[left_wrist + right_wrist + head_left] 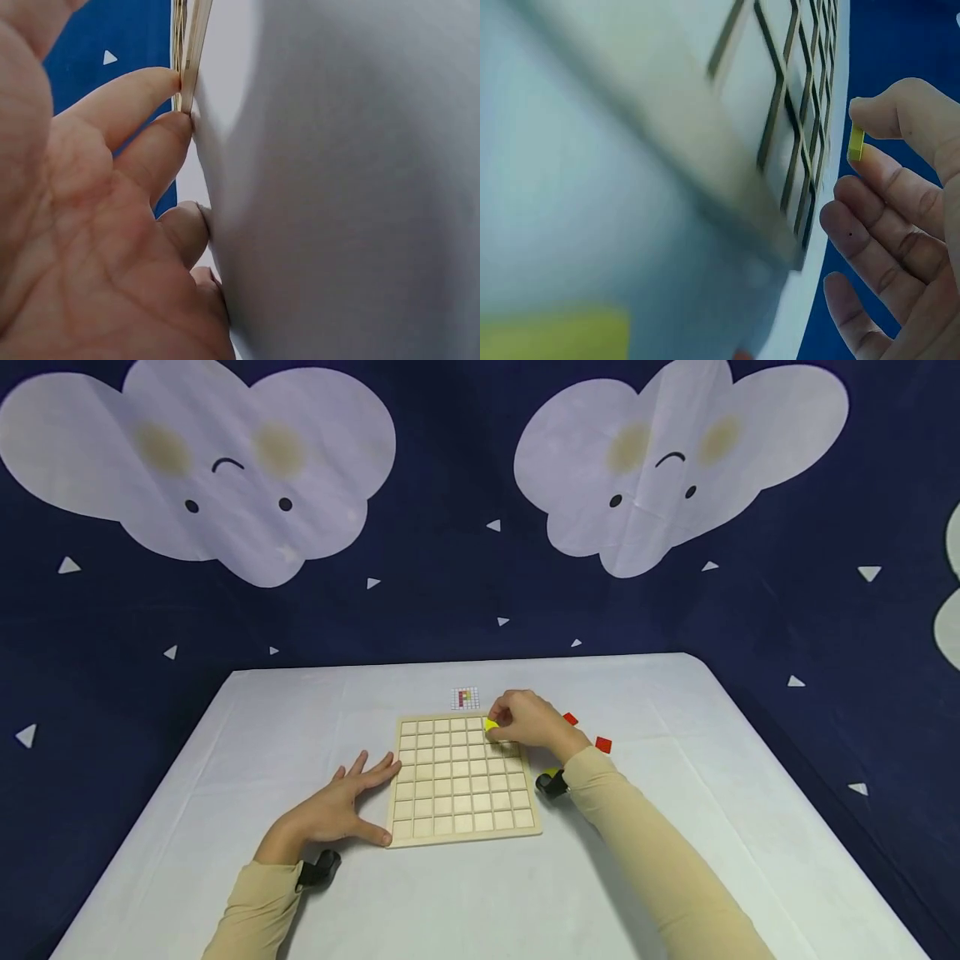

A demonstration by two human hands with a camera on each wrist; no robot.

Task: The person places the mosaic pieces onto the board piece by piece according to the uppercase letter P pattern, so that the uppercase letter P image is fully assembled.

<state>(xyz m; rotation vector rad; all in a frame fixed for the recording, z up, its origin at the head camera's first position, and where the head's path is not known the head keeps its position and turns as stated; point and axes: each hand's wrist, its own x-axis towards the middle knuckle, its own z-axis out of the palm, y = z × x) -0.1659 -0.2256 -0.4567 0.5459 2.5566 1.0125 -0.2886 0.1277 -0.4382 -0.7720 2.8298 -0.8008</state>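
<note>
A square wooden grid board [444, 785] lies on the white table. Spread along its left edge is my left hand [333, 810], with thumb and fingertips at the frame; the left wrist view shows the fingertips against the board's side [196, 52]. My right hand [528, 720] pinches a small yellow square tile [491, 725] between thumb and index finger, over the board's far right corner. From the right wrist, that yellow tile [856, 142] appears edge-on, while the other fingers hang loosely curled below.
A small printed card [465, 697] with a coloured grid pattern lies beyond the board. Right of the board are two red tiles, one nearer [603, 745] and one farther [571, 719]. Another yellow piece [552, 772] shows partly behind the right wrist camera [551, 785].
</note>
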